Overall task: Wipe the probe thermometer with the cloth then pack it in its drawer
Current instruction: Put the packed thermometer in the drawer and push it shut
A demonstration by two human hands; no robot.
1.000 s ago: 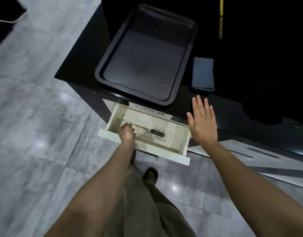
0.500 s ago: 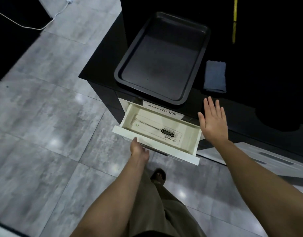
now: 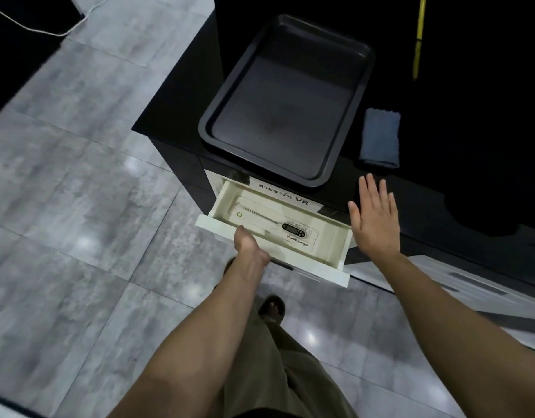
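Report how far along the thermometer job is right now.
Looks done: the probe thermometer lies in its open drawer; the cloth sits folded on the counter, though wiping can't be confirmed. In hand: the left hand is at the drawer front; the right hand is flat, holding nothing. Left: shutting the drawer.

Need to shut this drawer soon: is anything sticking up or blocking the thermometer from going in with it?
Nothing visible does. The probe thermometer lies flat inside the open drawer, below its rim. The left hand is at the drawer's front; the right hand hovers open beside it.
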